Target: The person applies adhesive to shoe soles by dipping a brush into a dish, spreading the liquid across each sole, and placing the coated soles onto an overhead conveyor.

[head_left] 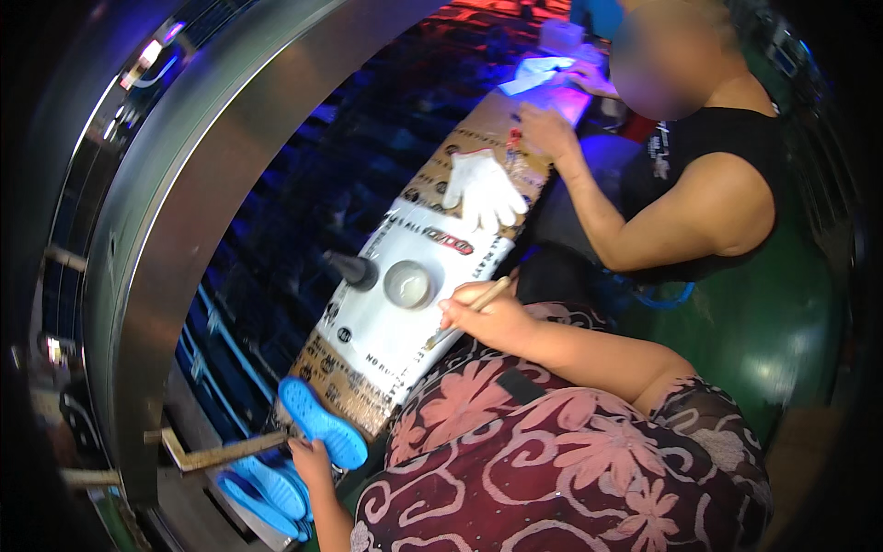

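Head view: slim pale-wood brush [497, 291] is gripped by right hand [478, 318], beside round grey bowl [390, 283]; bright-blue moulded sole [322, 421], gripped by left hand [310, 460], is best kept steady

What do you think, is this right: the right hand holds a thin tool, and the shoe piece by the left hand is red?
Not quite: the shoe piece by the left hand is blue, not red, as the head view shows. The right hand does hold a thin tool.
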